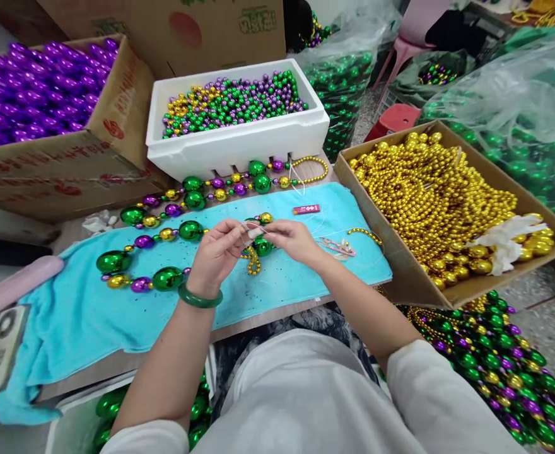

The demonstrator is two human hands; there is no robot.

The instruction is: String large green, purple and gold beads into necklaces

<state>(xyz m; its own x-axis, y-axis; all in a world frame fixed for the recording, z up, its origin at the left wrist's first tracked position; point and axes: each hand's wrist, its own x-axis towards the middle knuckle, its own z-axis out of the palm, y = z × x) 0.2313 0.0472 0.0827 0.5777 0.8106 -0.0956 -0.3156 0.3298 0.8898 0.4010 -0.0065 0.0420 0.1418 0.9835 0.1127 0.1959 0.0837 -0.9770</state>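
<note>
My left hand [218,249], with a green bangle [200,296] on its wrist, pinches a thin white string [253,225] between thumb and fingers. The string runs across to my right hand [289,239], whose fingertips are closed on it too. White wrapping shows on the left fingertips. Under and around the hands lies a bead necklace [168,277] of large green, purple and gold beads on a turquoise towel [239,302]. A short loop of small gold beads [253,261] hangs or lies just below the hands; I cannot tell which.
Another bead strand [195,200] lies along a white foam box [234,139] of mixed beads. Right stands a carton [395,271] of gold beads; left, a carton [121,101] of purple beads. A small maroon box [306,209] and pink-handled scissors [338,247] rest on the towel.
</note>
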